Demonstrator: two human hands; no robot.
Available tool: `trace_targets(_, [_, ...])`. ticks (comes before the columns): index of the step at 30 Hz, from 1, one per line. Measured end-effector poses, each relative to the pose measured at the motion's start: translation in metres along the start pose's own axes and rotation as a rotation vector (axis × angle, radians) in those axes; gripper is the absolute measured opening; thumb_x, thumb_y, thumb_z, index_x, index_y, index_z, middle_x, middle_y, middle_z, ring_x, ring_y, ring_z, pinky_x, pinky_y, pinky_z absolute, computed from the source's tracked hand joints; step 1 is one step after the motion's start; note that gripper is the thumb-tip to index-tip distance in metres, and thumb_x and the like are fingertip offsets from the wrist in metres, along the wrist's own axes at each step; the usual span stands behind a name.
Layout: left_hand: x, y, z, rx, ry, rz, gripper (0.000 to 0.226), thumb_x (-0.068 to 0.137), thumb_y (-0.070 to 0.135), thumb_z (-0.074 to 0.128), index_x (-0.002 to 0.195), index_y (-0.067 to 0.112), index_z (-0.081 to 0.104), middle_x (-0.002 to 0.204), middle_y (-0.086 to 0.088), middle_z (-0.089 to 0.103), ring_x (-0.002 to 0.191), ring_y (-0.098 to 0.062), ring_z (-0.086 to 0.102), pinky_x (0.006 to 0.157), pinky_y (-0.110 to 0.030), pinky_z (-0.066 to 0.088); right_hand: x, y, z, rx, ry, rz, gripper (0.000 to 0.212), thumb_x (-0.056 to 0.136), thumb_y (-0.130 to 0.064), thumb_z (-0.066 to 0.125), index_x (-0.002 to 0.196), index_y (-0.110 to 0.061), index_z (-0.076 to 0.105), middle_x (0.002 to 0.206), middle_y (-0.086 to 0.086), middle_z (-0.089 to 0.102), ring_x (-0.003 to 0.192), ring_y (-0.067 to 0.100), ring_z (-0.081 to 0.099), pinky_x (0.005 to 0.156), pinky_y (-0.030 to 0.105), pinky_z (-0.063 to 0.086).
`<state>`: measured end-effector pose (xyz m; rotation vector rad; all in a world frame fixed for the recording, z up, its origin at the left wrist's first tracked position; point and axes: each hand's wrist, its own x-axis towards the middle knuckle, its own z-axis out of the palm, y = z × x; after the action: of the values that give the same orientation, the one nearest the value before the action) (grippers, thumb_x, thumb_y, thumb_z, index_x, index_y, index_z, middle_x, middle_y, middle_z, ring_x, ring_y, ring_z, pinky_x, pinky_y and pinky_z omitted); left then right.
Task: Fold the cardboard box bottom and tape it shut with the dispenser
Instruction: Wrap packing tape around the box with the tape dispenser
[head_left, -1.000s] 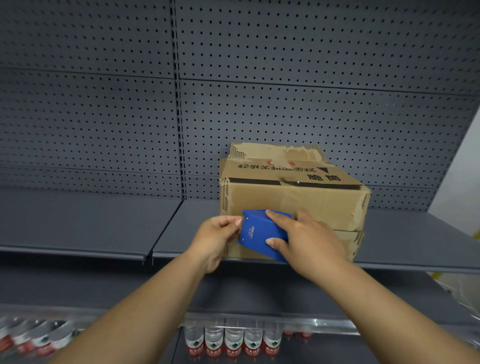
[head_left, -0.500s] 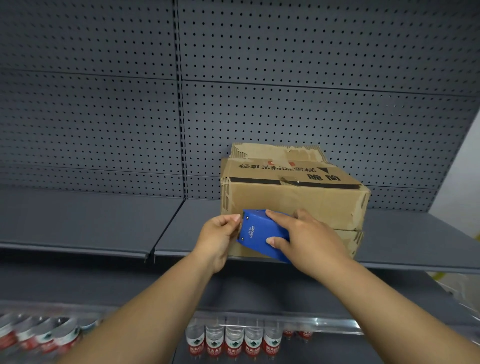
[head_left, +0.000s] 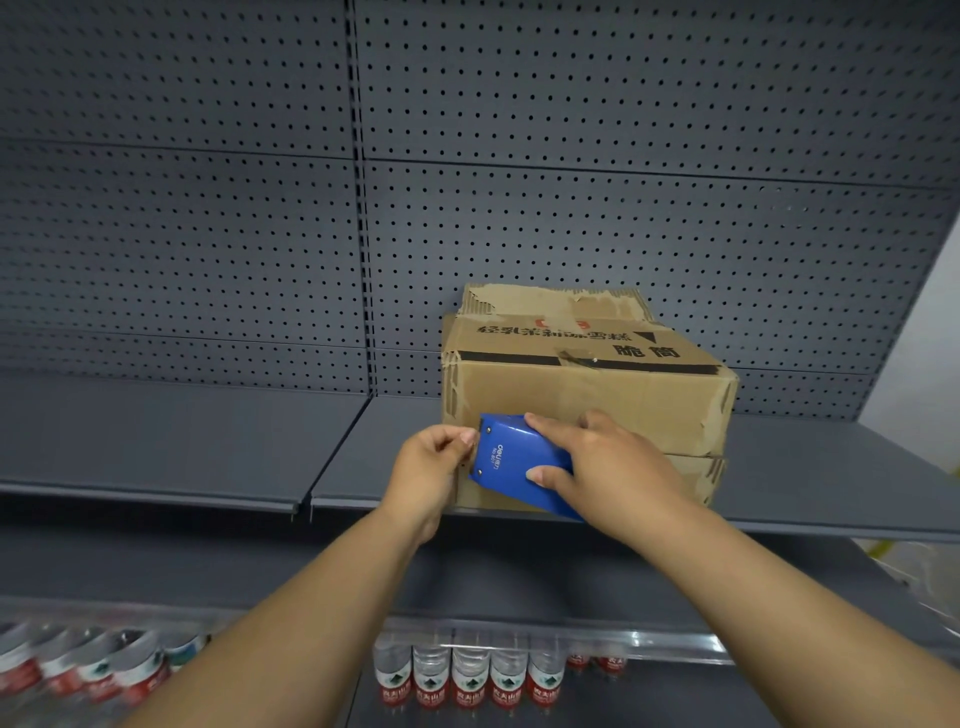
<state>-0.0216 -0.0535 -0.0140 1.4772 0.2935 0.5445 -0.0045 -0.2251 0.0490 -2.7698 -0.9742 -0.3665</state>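
While R hand (head_left: 613, 467) fingers clamp dispenser (head_left: 511, 462) vs box (head_left: 587, 395), L hand (head_left: 431, 467) fingers pinch its tip

The blue dispenser (head_left: 511, 462) reads "deli"; the cardboard box (head_left: 587, 384) shows "脆筒".

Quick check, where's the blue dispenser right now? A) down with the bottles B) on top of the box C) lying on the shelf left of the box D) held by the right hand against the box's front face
D: the right hand grips the dispenser against the front of the box, while the left hand pinches at its left end.
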Motion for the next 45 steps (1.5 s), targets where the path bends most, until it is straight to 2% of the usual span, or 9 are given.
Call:
trace_targets(3, [0.001, -0.004, 0.0, 0.003, 0.04, 0.0, 0.019, 0.096, 0.014, 0.046, 0.091, 0.007, 0.064, 0.097, -0.019, 0.068, 0.089, -0.024, 0.062, 0.087, -0.037, 0.05, 0.002, -0.004, 0.0, -0.018, -0.007, -0.014, 0.058, 0.091, -0.053, 0.043, 0.143, -0.044, 0.021, 0.122, 0.003, 0.045, 0.103, 0.026, 0.054, 0.081, 0.033, 0.044])
trace_targets(6, [-0.001, -0.01, 0.002, -0.034, 0.093, 0.0, 0.022, 0.097, 0.017, 0.044, 0.099, 0.003, 0.061, 0.098, -0.017, 0.069, 0.089, -0.023, 0.063, 0.079, -0.03, 0.051, 0.003, -0.007, 0.002, -0.046, -0.004, -0.027, 0.059, 0.091, -0.054, 0.042, 0.144, -0.043, 0.019, 0.123, 0.004, 0.045, 0.102, 0.026, 0.054, 0.08, 0.033, 0.045])
trace_targets(13, [-0.004, -0.01, 0.001, -0.116, 0.112, 0.019, 0.02, 0.099, 0.017, 0.04, 0.093, 0.008, 0.056, 0.089, -0.012, 0.066, 0.079, -0.017, 0.061, 0.068, -0.021, 0.049, 0.0, -0.01, 0.003, -0.089, 0.063, -0.09, 0.062, 0.091, -0.056, 0.039, 0.144, -0.045, 0.01, 0.112, 0.006, 0.05, 0.091, 0.027, 0.057, 0.07, 0.032, 0.045])
trace_targets(19, [0.0, -0.011, -0.006, -0.143, 0.031, -0.011, 0.023, 0.1, 0.016, 0.038, 0.1, 0.003, 0.057, 0.087, -0.01, 0.066, 0.073, -0.014, 0.06, 0.06, -0.014, 0.051, -0.001, -0.013, 0.004, -0.064, 0.131, -0.157, 0.047, 0.093, -0.045, 0.042, 0.137, -0.035, 0.03, 0.107, 0.008, 0.05, 0.093, 0.029, 0.054, 0.075, 0.033, 0.037])
trace_targets(24, [0.002, -0.008, -0.011, -0.128, 0.001, -0.043, 0.023, 0.1, 0.019, 0.038, 0.096, 0.009, 0.059, 0.089, -0.007, 0.068, 0.078, -0.013, 0.062, 0.066, -0.021, 0.048, -0.002, -0.014, -0.001, -0.05, 0.015, -0.164, 0.073, 0.084, -0.043, 0.052, 0.145, -0.034, 0.013, 0.116, 0.008, 0.04, 0.107, 0.026, 0.045, 0.094, 0.036, 0.033])
trace_targets(28, [0.006, -0.01, -0.014, -0.113, 0.026, -0.034, 0.024, 0.099, 0.019, 0.041, 0.098, 0.005, 0.06, 0.092, -0.009, 0.069, 0.089, -0.02, 0.063, 0.072, -0.024, 0.047, 0.001, -0.007, 0.002, -0.148, -0.141, -0.11, 0.104, 0.077, -0.046, 0.067, 0.146, -0.036, -0.01, 0.119, 0.01, 0.037, 0.101, 0.028, 0.044, 0.091, 0.036, 0.037])
trace_targets(31, [0.003, -0.015, -0.012, -0.123, 0.059, -0.04, 0.021, 0.099, 0.019, 0.041, 0.092, 0.008, 0.058, 0.09, -0.009, 0.068, 0.085, -0.019, 0.063, 0.072, -0.026, 0.05, 0.001, -0.006, 0.007, -0.167, -0.101, -0.106, 0.099, 0.081, -0.039, 0.063, 0.144, -0.041, -0.013, 0.113, 0.01, 0.041, 0.088, 0.026, 0.042, 0.078, 0.033, 0.039])
trace_targets(36, [0.0, -0.02, -0.004, -0.145, 0.115, -0.022, 0.019, 0.099, 0.017, 0.041, 0.091, 0.009, 0.056, 0.089, -0.008, 0.067, 0.084, -0.016, 0.061, 0.076, -0.025, 0.048, -0.003, -0.005, 0.006, -0.173, -0.029, -0.128, 0.095, 0.081, -0.036, 0.061, 0.145, -0.043, -0.01, 0.096, 0.004, 0.032, 0.09, 0.023, 0.045, 0.069, 0.029, 0.036])
trace_targets(45, [0.001, -0.017, 0.01, -0.188, 0.151, -0.006, 0.02, 0.099, 0.016, 0.04, 0.092, 0.005, 0.055, 0.089, -0.015, 0.061, 0.085, -0.024, 0.056, 0.089, -0.04, 0.048, -0.006, -0.001, -0.001, -0.277, 0.072, -0.196, 0.09, 0.086, -0.028, 0.057, 0.146, -0.039, -0.01, 0.102, 0.007, 0.038, 0.097, 0.025, 0.045, 0.076, 0.031, 0.033])
